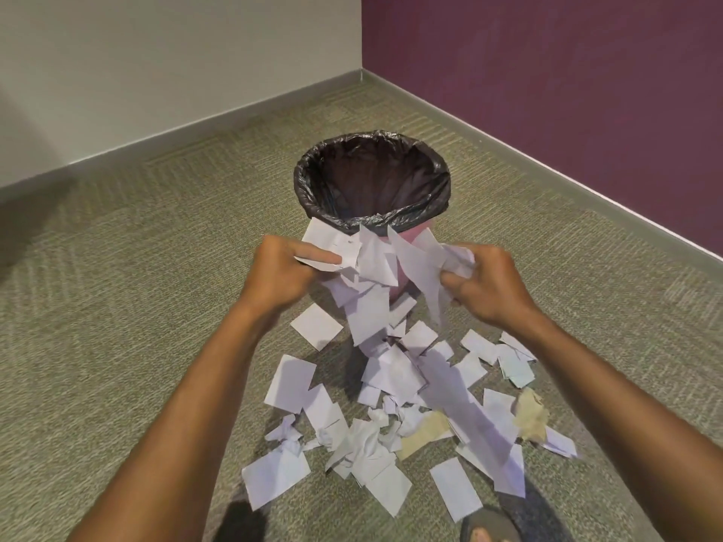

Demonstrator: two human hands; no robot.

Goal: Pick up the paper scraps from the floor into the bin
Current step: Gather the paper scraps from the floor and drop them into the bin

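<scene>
Holding a bundle of paper scraps (371, 267) clamped in the fingers of both the left hand (281, 273) and right hand (485, 283), just short of the bin (371, 221) straight ahead, loads more still on the floor (137, 307).

An office-like room corner: olive commercial carpet (137, 307), grey baseboard (219, 119), one off-white wall (156, 52), one plum accent wall (567, 72), a lined waste bin (309, 181).

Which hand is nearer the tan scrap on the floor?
Right. The right hand is up and a bit left of the tan scrap; the left hand is far across the pile.
</scene>
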